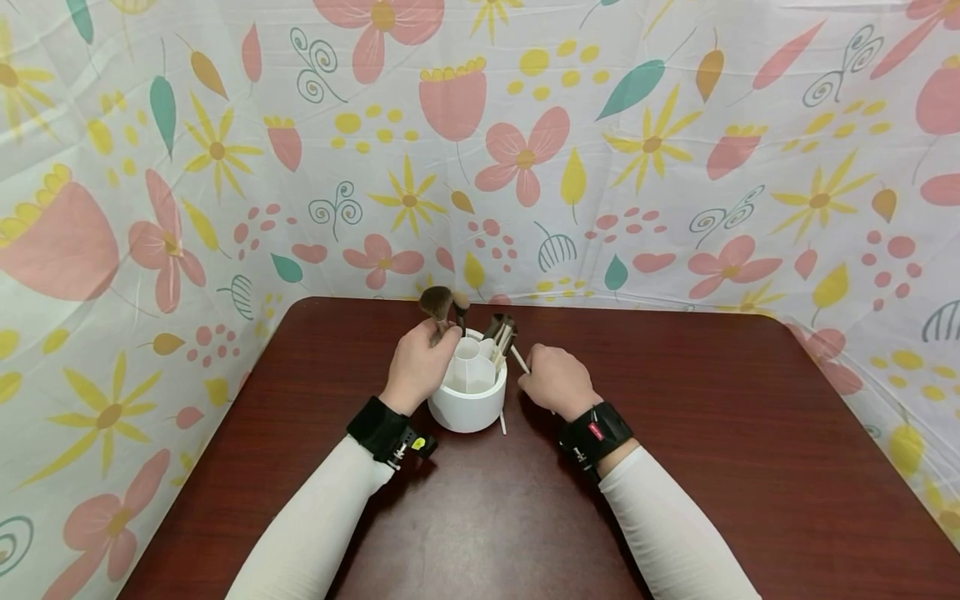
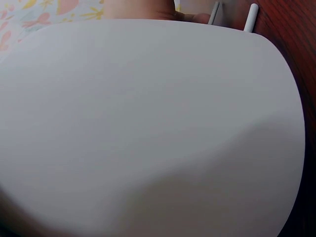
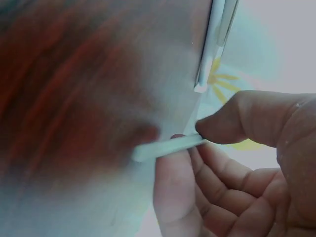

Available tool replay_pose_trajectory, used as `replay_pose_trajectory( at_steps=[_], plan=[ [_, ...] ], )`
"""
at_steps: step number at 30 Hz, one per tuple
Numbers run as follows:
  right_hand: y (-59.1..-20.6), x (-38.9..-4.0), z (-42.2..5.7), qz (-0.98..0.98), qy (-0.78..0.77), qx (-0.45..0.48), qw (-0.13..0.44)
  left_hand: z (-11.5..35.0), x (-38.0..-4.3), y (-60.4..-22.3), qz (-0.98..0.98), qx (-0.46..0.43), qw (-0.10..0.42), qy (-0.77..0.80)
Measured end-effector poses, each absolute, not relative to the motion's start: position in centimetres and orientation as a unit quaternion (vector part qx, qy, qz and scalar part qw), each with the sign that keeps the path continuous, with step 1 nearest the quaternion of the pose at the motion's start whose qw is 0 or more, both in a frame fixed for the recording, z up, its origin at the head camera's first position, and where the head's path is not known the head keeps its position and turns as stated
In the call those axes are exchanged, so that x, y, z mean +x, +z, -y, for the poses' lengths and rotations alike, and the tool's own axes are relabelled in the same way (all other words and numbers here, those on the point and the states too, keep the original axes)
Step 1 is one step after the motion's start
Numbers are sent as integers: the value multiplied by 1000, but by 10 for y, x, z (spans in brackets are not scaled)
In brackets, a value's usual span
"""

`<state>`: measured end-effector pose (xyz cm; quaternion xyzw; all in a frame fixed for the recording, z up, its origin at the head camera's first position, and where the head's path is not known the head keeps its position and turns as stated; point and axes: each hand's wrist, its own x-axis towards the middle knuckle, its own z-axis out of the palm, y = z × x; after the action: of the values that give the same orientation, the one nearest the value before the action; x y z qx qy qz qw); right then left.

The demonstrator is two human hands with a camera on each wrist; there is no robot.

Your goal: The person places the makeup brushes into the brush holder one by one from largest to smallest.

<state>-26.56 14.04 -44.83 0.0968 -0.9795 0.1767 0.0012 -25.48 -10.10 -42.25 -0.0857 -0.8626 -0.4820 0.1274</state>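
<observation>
A round white brush holder [image 1: 467, 410] with inner compartments stands on the table; its smooth side fills most of the left wrist view. My left hand [image 1: 417, 367] grips its left rim, thumb over the edge, beside a large fluffy makeup brush [image 1: 435, 303]. Whether the fingers also touch that brush cannot be told. Dark flat-headed brushes [image 1: 500, 327] lean at the holder's right side, and a smaller dark brush [image 1: 461, 313] stands behind. To the right of the holder, my right hand [image 1: 558, 382] pinches a thin white stick [image 3: 170, 148] between thumb and fingers.
Another white stick [image 1: 503, 423] lies against the holder's lower right on the dark wooden table [image 1: 480, 517]. Two thin rods [image 3: 211, 49] show at the top of the right wrist view. A flower-printed cloth [image 1: 525, 125] hangs behind the table.
</observation>
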Motion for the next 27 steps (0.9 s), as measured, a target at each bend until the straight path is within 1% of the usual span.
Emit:
replay_pose_trajectory(
  at_steps=[11,27],
  plan=[
    [-444,-268,-140,973,199,96,68,101,-256,-424,863,-86,127,-481],
    [-438,-268,-140,941,285,82,163,101,-255,-423,864,-83,130,-479]
  ],
)
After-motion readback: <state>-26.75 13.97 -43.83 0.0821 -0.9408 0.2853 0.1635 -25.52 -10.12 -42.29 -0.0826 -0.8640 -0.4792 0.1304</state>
